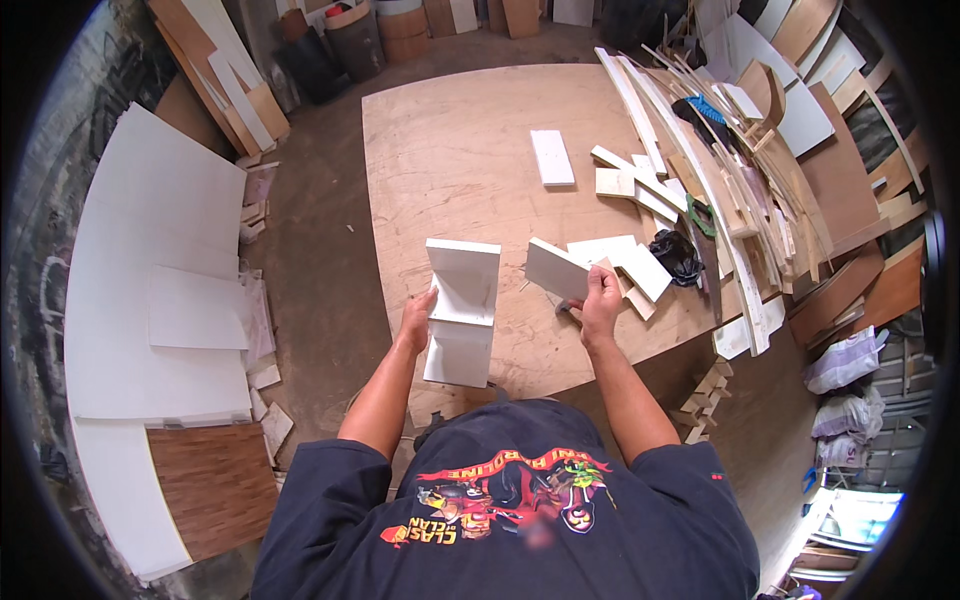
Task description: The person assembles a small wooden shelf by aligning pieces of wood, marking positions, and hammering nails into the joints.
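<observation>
My left hand [416, 320] is closed on the left side of a white wooden shelf unit [462, 352], built of boards with a crosspiece in its middle. It stands upright near the front edge of the plywood table [450, 150]. To its right, my right hand [598, 304] grips a small white board [556, 267] by its right end, tilted and apart from the unit. Under that hand shows a dark curved piece [568, 306], maybe a hammer head; I cannot tell whether it is held too.
Farther back lies a white board [552, 158]. Offcuts [630, 190], a black plastic bag [676, 256] and long wood strips [690, 150] crowd the table's right side. Large white panels [160, 270] lean at the left wall. Buckets [356, 45] stand at the back.
</observation>
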Tool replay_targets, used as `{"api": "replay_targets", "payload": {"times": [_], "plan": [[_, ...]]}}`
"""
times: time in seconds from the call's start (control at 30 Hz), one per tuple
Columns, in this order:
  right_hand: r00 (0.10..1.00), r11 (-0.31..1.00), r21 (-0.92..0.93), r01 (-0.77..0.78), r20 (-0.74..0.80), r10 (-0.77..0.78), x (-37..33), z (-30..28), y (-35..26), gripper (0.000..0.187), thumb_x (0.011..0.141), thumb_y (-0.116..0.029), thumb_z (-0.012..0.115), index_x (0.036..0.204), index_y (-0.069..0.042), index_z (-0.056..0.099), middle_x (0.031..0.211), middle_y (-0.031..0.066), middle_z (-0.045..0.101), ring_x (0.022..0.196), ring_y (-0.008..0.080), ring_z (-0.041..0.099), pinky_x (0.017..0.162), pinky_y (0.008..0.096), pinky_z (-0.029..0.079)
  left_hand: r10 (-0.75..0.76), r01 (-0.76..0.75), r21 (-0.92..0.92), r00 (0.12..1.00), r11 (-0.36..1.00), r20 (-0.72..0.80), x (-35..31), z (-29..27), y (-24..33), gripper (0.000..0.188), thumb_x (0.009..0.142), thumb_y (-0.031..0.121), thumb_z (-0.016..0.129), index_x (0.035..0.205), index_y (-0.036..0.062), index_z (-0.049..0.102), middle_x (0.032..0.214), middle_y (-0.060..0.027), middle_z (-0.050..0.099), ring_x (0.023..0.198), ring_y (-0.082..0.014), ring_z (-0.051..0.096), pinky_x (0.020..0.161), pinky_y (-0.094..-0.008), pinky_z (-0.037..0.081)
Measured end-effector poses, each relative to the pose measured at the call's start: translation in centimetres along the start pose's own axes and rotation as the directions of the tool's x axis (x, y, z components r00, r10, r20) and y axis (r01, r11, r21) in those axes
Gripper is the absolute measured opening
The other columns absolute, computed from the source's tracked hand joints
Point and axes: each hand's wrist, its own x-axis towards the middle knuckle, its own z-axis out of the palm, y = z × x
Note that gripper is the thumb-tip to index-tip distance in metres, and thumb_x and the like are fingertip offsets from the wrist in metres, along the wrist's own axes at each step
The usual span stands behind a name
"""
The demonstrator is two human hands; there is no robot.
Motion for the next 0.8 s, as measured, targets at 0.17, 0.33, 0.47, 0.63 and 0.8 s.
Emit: {"api": "replay_targets", "payload": {"times": [0.17, 0.33, 0.47, 0.63, 0.8], "plan": [[1.000, 0.999, -0.041, 0.008, -0.024, -0.009, 0.1, -0.4, -0.2, 0.029, 0.106, -0.033, 0.055, 0.112, -0.005, 0.058, 0.100, 0.0061, 0.062, 0.078, 0.0108, 0.061, 0.052, 0.0236, 0.055, -0.047, 0.047, 0.000, 0.999, 0.999, -0.023, 0.0, 0.5, -0.7, 0.039, 0.103, 0.030, 0.057, 0.119, -0.0035, 0.068, 0.110, -0.0115, 0.073, 0.097, -0.0211, 0.069, 0.090, -0.0354, 0.053], [1.000, 0.999, -0.033, -0.004, 0.011, 0.005, 0.3, -0.5, 0.5, 0.030, 0.106, -0.036, 0.054, 0.113, -0.006, 0.058, 0.100, 0.0061, 0.063, 0.080, 0.0132, 0.064, 0.051, 0.0265, 0.059, -0.024, 0.024, 0.107, 1.000, 0.994, 0.002, 0.7, -0.8, -2.4, 0.038, 0.102, 0.031, 0.058, 0.114, -0.0036, 0.070, 0.104, -0.0094, 0.073, 0.090, -0.0184, 0.068, 0.084, -0.0330, 0.052], [1.000, 0.999, -0.040, 0.014, 0.024, -0.013, 0.3, -0.7, 0.4, 0.031, 0.107, -0.035, 0.053, 0.111, -0.005, 0.058, 0.098, 0.0060, 0.062, 0.078, 0.0122, 0.064, 0.049, 0.0257, 0.058, -0.044, 0.045, 0.127, 0.999, 0.991, -0.018, 0.7, -1.1, -3.3, 0.036, 0.101, 0.031, 0.060, 0.110, -0.0027, 0.072, 0.100, -0.0069, 0.073, 0.087, -0.0160, 0.066, 0.081, -0.0310, 0.051], [0.987, 0.969, -0.186, 0.159, 0.025, -0.157, 1.7, -1.0, 0.5, 0.033, 0.108, -0.032, 0.053, 0.111, 0.000, 0.059, 0.095, 0.0059, 0.064, 0.083, 0.0111, 0.059, 0.073, 0.0259, 0.052, 0.029, -0.021, 0.142, 0.998, 0.990, -0.057, 1.2, -1.8, -4.6, 0.035, 0.100, 0.031, 0.062, 0.107, -0.0012, 0.073, 0.097, -0.0061, 0.073, 0.085, -0.0150, 0.065, 0.081, -0.0303, 0.049], [0.975, 0.951, -0.217, 0.221, 0.056, -0.214, 2.4, -0.2, -2.8, 0.032, 0.107, -0.030, 0.055, 0.109, 0.001, 0.062, 0.095, 0.0053, 0.066, 0.085, 0.0107, 0.058, 0.081, 0.0261, 0.048, 0.006, 0.006, 0.271, 0.999, 0.963, -0.044, -0.7, -0.6, -3.8, 0.037, 0.099, 0.032, 0.062, 0.108, -0.0021, 0.073, 0.098, -0.0078, 0.073, 0.085, -0.0159, 0.065, 0.081, -0.0302, 0.049]]}}
